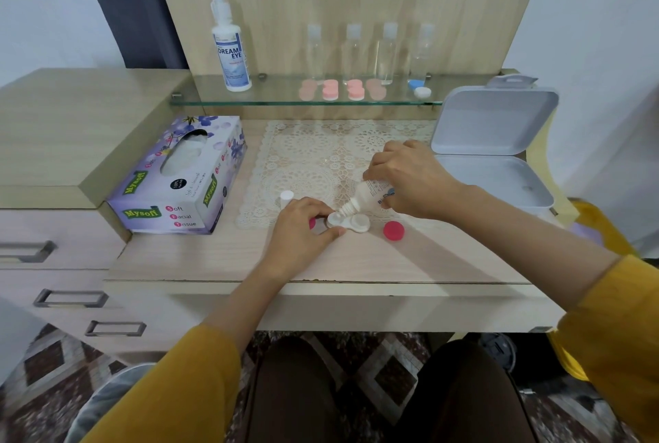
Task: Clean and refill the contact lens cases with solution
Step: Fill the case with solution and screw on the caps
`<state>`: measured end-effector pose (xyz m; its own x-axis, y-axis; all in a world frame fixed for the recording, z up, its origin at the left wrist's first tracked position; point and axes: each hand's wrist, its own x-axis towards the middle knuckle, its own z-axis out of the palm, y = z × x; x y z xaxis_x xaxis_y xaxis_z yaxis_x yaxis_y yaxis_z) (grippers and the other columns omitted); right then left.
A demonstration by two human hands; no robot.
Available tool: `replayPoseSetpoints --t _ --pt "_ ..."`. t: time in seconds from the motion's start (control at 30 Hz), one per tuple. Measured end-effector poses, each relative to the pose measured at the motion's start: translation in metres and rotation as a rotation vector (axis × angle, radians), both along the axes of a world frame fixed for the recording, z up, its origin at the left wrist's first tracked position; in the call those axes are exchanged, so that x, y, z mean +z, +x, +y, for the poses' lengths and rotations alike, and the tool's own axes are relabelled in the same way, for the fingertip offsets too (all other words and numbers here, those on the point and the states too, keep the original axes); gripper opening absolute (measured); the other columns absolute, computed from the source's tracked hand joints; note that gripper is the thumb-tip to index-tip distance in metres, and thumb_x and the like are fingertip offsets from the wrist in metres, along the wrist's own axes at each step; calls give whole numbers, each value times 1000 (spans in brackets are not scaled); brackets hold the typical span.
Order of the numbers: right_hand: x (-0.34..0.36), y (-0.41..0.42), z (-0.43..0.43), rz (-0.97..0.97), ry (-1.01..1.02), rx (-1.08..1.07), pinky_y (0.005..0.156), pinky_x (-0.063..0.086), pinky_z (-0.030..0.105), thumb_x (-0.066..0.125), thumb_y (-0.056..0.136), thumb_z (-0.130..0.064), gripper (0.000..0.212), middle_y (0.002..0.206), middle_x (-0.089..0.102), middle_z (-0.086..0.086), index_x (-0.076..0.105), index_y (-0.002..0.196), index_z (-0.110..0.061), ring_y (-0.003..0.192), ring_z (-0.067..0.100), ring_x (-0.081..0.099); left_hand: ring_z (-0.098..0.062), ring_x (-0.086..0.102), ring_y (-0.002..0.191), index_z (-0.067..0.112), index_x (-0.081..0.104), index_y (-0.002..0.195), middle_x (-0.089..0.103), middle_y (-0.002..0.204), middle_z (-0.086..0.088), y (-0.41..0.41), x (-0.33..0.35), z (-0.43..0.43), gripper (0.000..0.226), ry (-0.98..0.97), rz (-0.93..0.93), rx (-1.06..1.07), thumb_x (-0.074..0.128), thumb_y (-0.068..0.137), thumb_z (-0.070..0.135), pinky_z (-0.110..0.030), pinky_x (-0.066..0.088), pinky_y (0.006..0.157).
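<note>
Head view shows the refill step: right grip (410, 178) clamped round the solution bottle (371, 194), tipped over the lens case (348, 224) pinched by the left grip (299, 232); the other well (361, 222) likely comes next.

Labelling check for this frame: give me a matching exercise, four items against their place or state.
Items
1. small solution bottle
2. red cap
3. large Dream Eye bottle
4. grey box

Places or states
A. upright on the glass shelf
B. lid open, at the right end of the desk
C. tilted in the right hand, nozzle over the lens case
D. lying on the desk, right of the lens case

Pairs: 1-C, 2-D, 3-A, 4-B
</note>
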<state>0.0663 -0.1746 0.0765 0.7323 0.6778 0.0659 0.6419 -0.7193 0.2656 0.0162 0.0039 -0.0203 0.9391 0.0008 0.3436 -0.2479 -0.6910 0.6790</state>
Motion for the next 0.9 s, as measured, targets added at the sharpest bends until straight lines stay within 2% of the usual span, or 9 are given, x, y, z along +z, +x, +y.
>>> replayPoseSetpoints --t 0.2,0.33,0.43,0.57,0.67,0.9 --pt "-4 1 -9 83 92 -27 90 30 33 65 79 -26 47 119 56 -3 55 125 -22 109 19 43 -8 52 89 18 69 88 64 94 6 -1 2 0 17 -2 10 1 75 73 25 -9 37 76" --pt "-1 0 -21 95 162 -47 89 31 31 69 77 -27 50 119 56 -2 56 124 -21 107 20 44 -8 53 90 18 69 87 64 94 6 -2 2 0 16 -11 12 3 75 73 24 -9 37 76" --pt "3 -3 -30 84 143 -55 88 28 29 68 78 -26 51 122 55 -4 54 127 -22 110 19 42 -8 53 91 18 69 89 64 95 6 -2 2 0 18 -6 22 1 75 74 25 -9 37 76" --pt "6 -6 -36 69 95 -52 94 27 31 65 80 -25 52 123 54 -5 52 129 -25 112 18 40 -8 52 91 18 69 89 63 95 7 -3 2 -1 17 -8 24 6 75 74 24 -6 36 75" --pt "6 -8 -36 59 72 -55 96 26 32 64 81 -25 51 125 53 -5 50 130 -26 114 18 39 -8 53 91 19 68 88 63 94 8 -3 3 -1 16 -9 24 8 75 74 24 -8 37 76" --pt "7 -10 -33 31 38 -52 95 26 31 64 81 -27 49 122 54 -7 52 129 -27 112 18 40 -9 54 90 20 68 87 63 93 8 -3 3 -1 15 -23 23 8 75 73 23 -9 37 75"
